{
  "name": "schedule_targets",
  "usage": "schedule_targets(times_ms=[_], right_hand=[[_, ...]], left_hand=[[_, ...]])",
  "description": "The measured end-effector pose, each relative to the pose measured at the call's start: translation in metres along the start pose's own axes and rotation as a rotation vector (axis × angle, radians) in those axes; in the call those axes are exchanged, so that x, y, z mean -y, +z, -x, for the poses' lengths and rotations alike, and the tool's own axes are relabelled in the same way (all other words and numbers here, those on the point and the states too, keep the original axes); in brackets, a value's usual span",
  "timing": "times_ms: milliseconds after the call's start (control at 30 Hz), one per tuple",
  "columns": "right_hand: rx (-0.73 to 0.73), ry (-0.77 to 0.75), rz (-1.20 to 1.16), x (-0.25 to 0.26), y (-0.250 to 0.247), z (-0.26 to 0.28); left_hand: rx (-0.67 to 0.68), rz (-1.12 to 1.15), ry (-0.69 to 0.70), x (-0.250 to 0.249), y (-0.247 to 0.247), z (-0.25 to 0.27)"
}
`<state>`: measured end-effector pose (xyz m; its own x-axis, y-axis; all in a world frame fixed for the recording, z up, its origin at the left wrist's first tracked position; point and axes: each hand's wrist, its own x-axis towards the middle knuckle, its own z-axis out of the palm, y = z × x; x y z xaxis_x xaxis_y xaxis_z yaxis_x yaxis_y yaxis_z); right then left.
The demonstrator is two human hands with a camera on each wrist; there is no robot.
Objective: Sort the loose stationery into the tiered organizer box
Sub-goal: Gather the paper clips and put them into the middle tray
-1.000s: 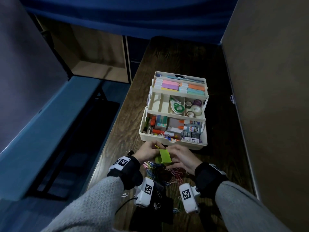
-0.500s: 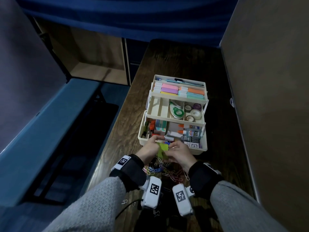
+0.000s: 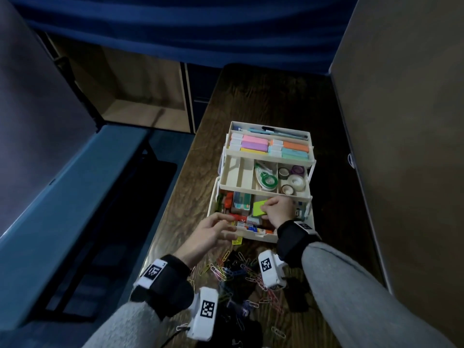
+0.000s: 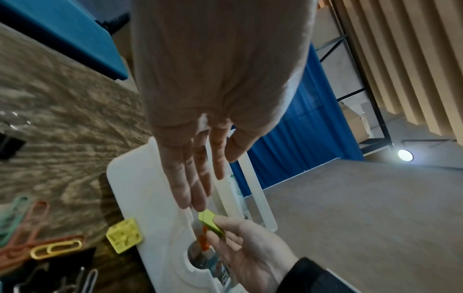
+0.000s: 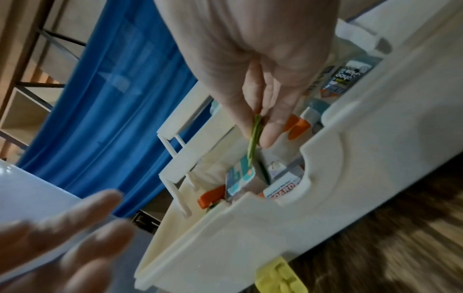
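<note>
Pinching green pad point(image 5: 254, 138) edge-on, wrist view

Left hand point(image 4: 220, 83): fingers point(image 4: 185, 178) straight, held over the organizer box's near wall, holding nothing.
Right hand point(image 4: 250, 255): pinches a green sticky-note pad point(image 4: 209, 221) just beyond the left fingertips.
Organizer box point(image 4: 150, 198): white, on the wood-grain tabletop point(image 4: 62, 119).
Yellow latch point(image 4: 124, 235): on the box's front.
Paper clips point(image 4: 37, 228): coloured, loose beside the box.
</note>
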<state>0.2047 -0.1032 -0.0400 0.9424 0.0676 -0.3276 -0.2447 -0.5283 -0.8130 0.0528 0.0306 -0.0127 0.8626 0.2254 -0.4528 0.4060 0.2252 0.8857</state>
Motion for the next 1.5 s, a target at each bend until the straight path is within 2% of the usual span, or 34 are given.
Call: schedule_targets(times_ms=[167,333,500,667,767,867,900,933,967,1033,1100,1167,1300,1500], right_hand=[[-0.02,-0.102,0.231,-0.008,0.011,-0.011],[0.076,-0.09,0.385,-0.007,0.011,-0.013],[0.19,-0.091,0.476,0.0,0.01,-0.015],[0.252,-0.111,0.48,0.003,0.004,-0.013],[0.265,-0.151,0.394,-0.001,-0.003,-0.008],[0.183,-0.315,0.291,-0.011,-0.015,0.016],[0.172,-0.402,0.284,-0.016,-0.017,0.029],[0.22,-0.487,0.3,-0.022,-0.018,0.044],[0.33,-0.545,0.342,-0.029,-0.015,0.059],[0.58,-0.567,0.519,-0.045,-0.004,0.081],[0.667,-0.578,0.728,-0.058,0.01,0.091],[0.653,-0.624,0.828,-0.067,0.019,0.097],[0.564,-0.676,0.864,-0.081,0.024,0.104],[0.487,-0.594,0.664,-0.097,0.004,0.097]], left_hand=[[-0.009,0.043,-0.022,0.012,-0.03,0.005],[-0.083,-0.009,-0.024,0.02,-0.056,0.011],[-0.117,-0.086,-0.022,0.022,-0.06,0.018],[-0.159,-0.156,-0.002,0.025,-0.052,0.028],[-0.204,-0.249,0.031,0.034,-0.052,0.036],[-0.259,-0.445,0.071,0.049,-0.055,0.043],[-0.255,-0.503,0.076,0.054,-0.053,0.045],[-0.234,-0.559,0.081,0.059,-0.05,0.046],[-0.204,-0.622,0.091,0.064,-0.045,0.046],[-0.158,-0.787,0.124,0.072,-0.034,0.043],[-0.128,-0.93,0.182,0.077,-0.022,0.035],[-0.107,-1.0,0.233,0.08,-0.012,0.026],[-0.055,-1.104,0.285,0.082,0.005,0.007],[0.058,-1.252,0.269,0.092,0.015,-0.002]])
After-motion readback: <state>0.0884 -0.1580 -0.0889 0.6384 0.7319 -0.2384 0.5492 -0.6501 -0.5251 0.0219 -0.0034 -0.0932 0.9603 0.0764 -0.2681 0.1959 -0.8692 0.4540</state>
